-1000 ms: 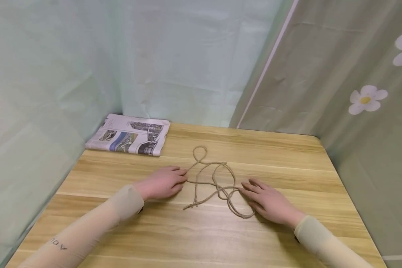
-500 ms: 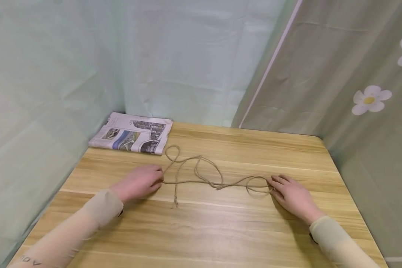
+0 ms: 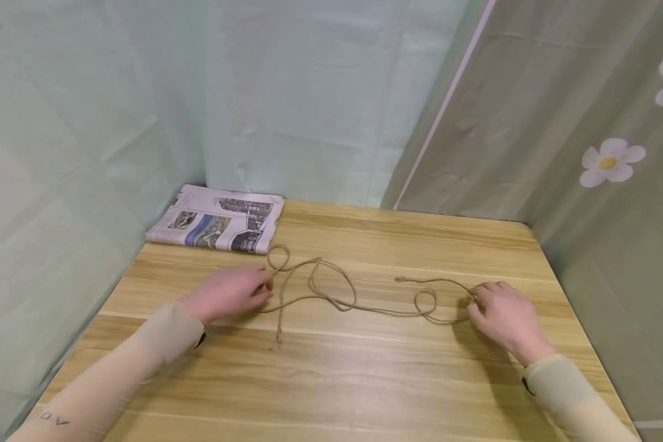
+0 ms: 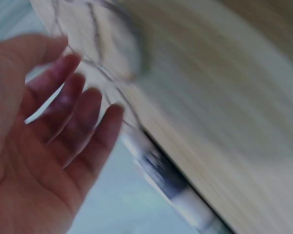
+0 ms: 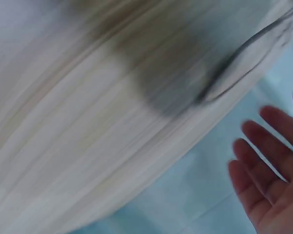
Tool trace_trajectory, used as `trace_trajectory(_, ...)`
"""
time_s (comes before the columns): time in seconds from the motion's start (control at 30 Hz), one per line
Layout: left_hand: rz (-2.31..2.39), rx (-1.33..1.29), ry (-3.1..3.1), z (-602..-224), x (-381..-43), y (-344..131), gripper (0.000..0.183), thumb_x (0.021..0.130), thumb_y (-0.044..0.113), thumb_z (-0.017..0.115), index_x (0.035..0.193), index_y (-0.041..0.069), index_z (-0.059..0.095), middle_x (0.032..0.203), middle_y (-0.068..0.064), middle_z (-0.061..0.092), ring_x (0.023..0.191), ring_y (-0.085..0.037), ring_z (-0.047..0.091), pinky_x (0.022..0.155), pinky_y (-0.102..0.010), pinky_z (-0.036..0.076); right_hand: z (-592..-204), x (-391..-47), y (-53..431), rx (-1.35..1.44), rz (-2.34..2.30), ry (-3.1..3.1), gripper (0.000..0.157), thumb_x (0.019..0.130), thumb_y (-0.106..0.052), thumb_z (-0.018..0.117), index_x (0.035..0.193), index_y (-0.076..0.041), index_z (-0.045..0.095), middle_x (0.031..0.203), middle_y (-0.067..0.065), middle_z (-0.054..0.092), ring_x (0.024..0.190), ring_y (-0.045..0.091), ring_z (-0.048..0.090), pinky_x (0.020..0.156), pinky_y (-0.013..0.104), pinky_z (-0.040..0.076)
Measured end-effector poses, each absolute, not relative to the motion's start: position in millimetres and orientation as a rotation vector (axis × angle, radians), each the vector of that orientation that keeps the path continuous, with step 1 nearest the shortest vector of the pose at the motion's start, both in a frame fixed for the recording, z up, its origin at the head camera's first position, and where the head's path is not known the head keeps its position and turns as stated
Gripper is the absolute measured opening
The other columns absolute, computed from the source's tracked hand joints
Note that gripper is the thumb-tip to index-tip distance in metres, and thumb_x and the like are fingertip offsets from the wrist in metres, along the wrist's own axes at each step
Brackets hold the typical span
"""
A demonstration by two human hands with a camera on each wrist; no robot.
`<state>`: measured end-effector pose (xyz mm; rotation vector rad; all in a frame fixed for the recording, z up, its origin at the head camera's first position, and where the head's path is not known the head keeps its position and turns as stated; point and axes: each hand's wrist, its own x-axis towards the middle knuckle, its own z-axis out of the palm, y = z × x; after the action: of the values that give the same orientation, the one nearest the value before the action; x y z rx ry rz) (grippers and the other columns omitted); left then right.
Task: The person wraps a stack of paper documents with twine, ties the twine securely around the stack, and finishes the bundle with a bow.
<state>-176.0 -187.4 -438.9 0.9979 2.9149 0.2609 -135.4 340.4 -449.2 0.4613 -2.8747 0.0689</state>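
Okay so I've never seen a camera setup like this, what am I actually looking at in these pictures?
There is no machine here: the work is done by one person's bare hands. The wide view comes from a camera worn on the head, looking forward and down. The two tilted, blurry views come from cameras on the wrists, each watching its own hand. On the wooden table are a thin, loosely looped rope and, at the far left corner, a folded newspaper. The left hand is at the rope's left part, the right hand at its right part. Whether either one truly pinches the rope is hard to tell.
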Motion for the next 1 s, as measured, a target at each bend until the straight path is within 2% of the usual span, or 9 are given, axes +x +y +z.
trace_trajectory(0.1,0.234,1.210,2.930,-436,-185,-165,0.041,0.086,0.026,0.063,0.126,0.017,0.056,0.119,-0.001,0.055,0.105,-0.018,0.052,0.091,-0.039,0.044,-447,-139,315,0.600,0.205,-2.821,0.029,0.087,-0.029,0.060,0.109,-0.013,0.066,0.107,0.003,0.063,0.101,0.026,0.055,0.084,0.047,0.045)
trace_trajectory(0.2,0.175,1.416,2.893,-440,-192,-144,0.053,0.088,0.024,0.062,0.138,0.017,0.045,0.142,-0.008,0.040,0.129,-0.030,0.035,0.105,-0.048,0.029,-455,-143,286,0.861,0.264,-2.779,0.032,0.087,-0.031,0.063,0.114,-0.015,0.065,0.110,-0.001,0.062,0.102,0.020,0.054,0.085,0.043,0.046)
trace_trajectory(0.27,0.142,1.462,2.880,-445,-195,-135,0.044,0.090,0.026,0.060,0.133,0.019,0.051,0.146,-0.007,0.034,0.134,-0.033,0.028,0.107,-0.051,0.022,-464,-144,271,0.986,0.278,-2.764,0.029,0.086,-0.035,0.065,0.110,-0.019,0.066,0.106,-0.006,0.061,0.099,0.015,0.054,0.083,0.038,0.047)
trace_trajectory(0.37,0.111,1.470,2.906,-452,-198,-133,0.018,0.090,0.025,0.061,0.106,0.019,0.066,0.143,-0.008,0.039,0.134,-0.034,0.026,0.108,-0.052,0.019,-474,-143,260,1.023,0.305,-2.753,0.017,0.084,-0.034,0.068,0.097,-0.023,0.067,0.093,-0.013,0.058,0.086,0.007,0.054,0.073,0.031,0.048)
trace_trajectory(0.47,0.150,1.447,2.935,-452,-198,-142,0.005,0.088,0.024,0.063,0.084,0.022,0.061,0.143,-0.010,0.040,0.133,-0.035,0.028,0.109,-0.050,0.017,-478,-141,264,0.916,0.338,-2.797,0.008,0.084,-0.031,0.069,0.087,-0.025,0.065,0.082,-0.016,0.054,0.074,0.002,0.052,0.063,0.026,0.047)
trace_trajectory(0.53,0.251,1.434,2.951,-449,-197,-152,0.006,0.086,0.024,0.063,0.083,0.022,0.058,0.142,-0.011,0.039,0.133,-0.033,0.028,0.109,-0.048,0.017,-477,-140,272,0.812,0.382,-2.850,0.006,0.086,-0.029,0.067,0.087,-0.024,0.063,0.080,-0.016,0.055,0.070,0.002,0.052,0.061,0.027,0.047)
trace_trajectory(0.67,0.605,1.315,2.921,-439,-193,-174,0.005,0.088,0.021,0.062,0.092,0.019,0.059,0.126,-0.006,0.054,0.122,-0.024,0.044,0.105,-0.043,0.030,-474,-140,288,0.570,0.474,-2.931,0.005,0.090,-0.027,0.062,0.090,-0.022,0.061,0.079,-0.013,0.058,0.068,0.004,0.054,0.060,0.030,0.046)
trace_trajectory(0.8,0.839,1.094,2.894,-431,-188,-199,0.010,0.089,0.019,0.062,0.099,0.018,0.060,0.091,0.010,0.059,0.085,-0.008,0.055,0.078,-0.032,0.049,-471,-140,301,0.426,0.546,-2.974,0.008,0.092,-0.025,0.059,0.094,-0.018,0.061,0.081,-0.008,0.059,0.068,0.008,0.053,0.060,0.032,0.045)
trace_trajectory(1.0,0.797,0.878,2.937,-433,-183,-237,0.011,0.090,0.020,0.061,0.101,0.019,0.061,0.075,0.013,0.055,0.066,-0.005,0.051,0.059,-0.026,0.045,-468,-140,316,0.288,0.593,-3.048,0.013,0.094,-0.024,0.055,0.097,-0.012,0.061,0.084,-0.002,0.060,0.068,0.013,0.053,0.058,0.033,0.044)
